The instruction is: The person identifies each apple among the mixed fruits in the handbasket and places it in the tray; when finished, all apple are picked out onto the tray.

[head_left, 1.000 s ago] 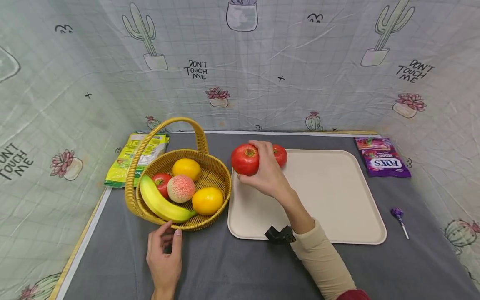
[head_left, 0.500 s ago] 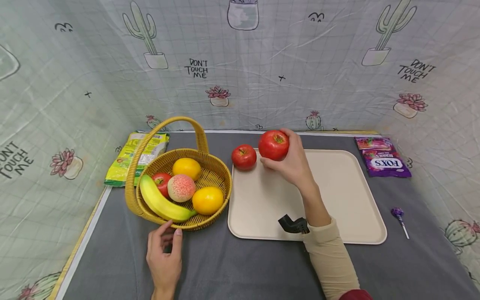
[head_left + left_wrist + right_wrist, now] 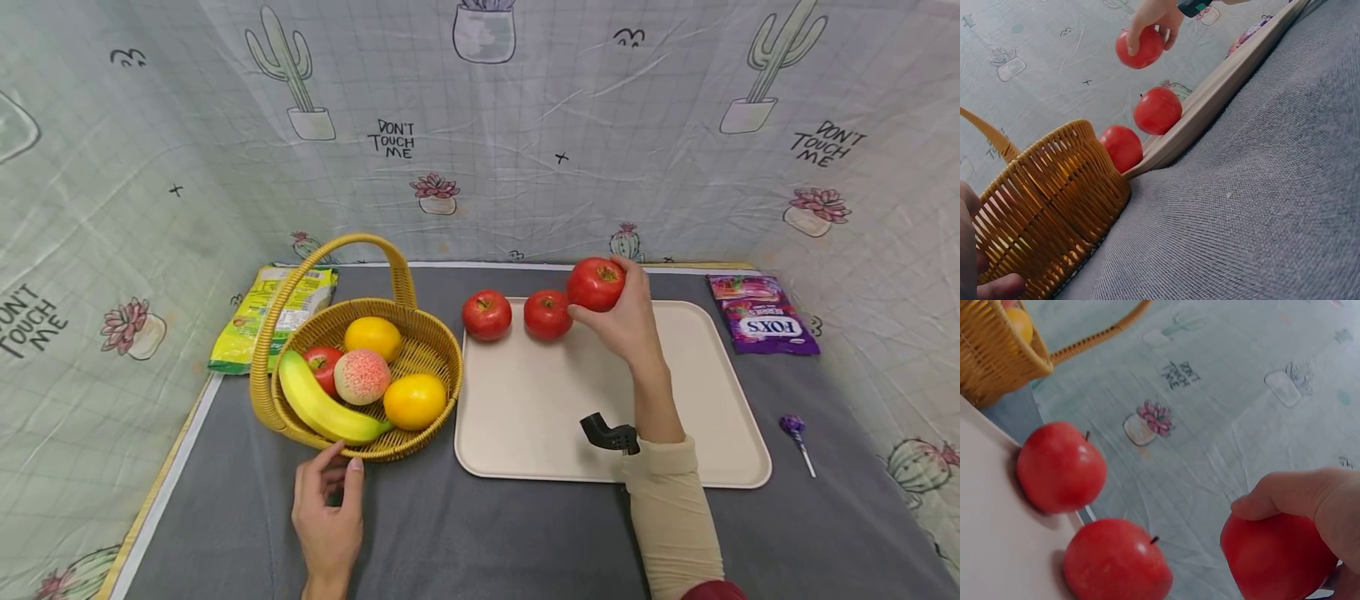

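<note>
In the head view my right hand (image 3: 628, 317) grips a red apple (image 3: 596, 285), held up over the back of the beige tray (image 3: 525, 425). Two more red apples, a left one (image 3: 487, 315) and a middle one (image 3: 547, 315), sit at the tray's back left. My left hand (image 3: 328, 508), fingers loosely bent, touches the near side of a yellow wicker basket (image 3: 455, 367). Inside the basket lie a banana (image 3: 330, 408), a red apple (image 3: 322, 367), a peach (image 3: 363, 377) and two yellow lemons (image 3: 415, 402). The right wrist view shows the thumb across the held apple (image 3: 1275, 556).
Behind the basket lies a yellow-green packet (image 3: 247, 333). To the tray's right are a purple candy bag (image 3: 768, 321) and a purple lollipop (image 3: 795, 429) on the grey cloth (image 3: 450, 533). A printed curtain (image 3: 525, 192) hangs behind.
My right hand has carried the apple rightward, from over the left apple to beyond the middle one, uncovering both apples on the tray. The left hand stays at the basket.
</note>
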Tool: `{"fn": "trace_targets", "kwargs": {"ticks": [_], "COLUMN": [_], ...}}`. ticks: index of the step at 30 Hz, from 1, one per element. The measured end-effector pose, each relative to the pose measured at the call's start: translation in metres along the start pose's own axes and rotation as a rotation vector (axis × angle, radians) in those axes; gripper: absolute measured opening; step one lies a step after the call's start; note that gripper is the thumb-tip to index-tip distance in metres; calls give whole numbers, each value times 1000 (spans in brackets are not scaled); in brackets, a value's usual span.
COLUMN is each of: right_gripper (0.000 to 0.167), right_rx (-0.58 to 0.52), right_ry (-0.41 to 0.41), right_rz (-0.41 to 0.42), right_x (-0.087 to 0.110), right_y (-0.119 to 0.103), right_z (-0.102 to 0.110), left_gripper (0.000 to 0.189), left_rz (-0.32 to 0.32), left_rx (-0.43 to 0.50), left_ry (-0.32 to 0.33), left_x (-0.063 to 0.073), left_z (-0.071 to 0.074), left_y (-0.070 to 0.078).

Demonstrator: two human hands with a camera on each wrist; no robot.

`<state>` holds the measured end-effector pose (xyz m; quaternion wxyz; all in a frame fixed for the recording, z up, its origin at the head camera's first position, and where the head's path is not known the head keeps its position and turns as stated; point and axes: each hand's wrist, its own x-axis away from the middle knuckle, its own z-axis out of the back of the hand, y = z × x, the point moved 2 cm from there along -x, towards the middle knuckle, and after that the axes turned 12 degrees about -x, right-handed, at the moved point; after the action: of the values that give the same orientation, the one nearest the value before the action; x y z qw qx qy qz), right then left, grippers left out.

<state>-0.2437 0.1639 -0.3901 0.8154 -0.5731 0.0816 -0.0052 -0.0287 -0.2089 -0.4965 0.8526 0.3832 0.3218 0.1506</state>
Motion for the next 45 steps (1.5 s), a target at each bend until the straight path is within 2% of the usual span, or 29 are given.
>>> {"fn": "trace_targets", "kwargs": {"ticks": [8,18,28,45], "right_gripper": [92,94,96,101], "right_rx": [41,108,156,168], "right_ry": [26,20,-25,-51], "right_rz": [-64,-125,-191,-243], "right_x": [-7,-12,-14,-17], "right_y": [21,40,58,73], "right_z": [12,17,18,16], "left_gripper": [31,31,31,31], "left_rz": [-13,-10,-6,-2], "left_rx": [-11,-16,-22,-18], "left_ry": [15,14,9,11], "left_x": [1,0,0,0], "left_z": [-1,0,0,0], "left_y": [-2,0,2,2]}}
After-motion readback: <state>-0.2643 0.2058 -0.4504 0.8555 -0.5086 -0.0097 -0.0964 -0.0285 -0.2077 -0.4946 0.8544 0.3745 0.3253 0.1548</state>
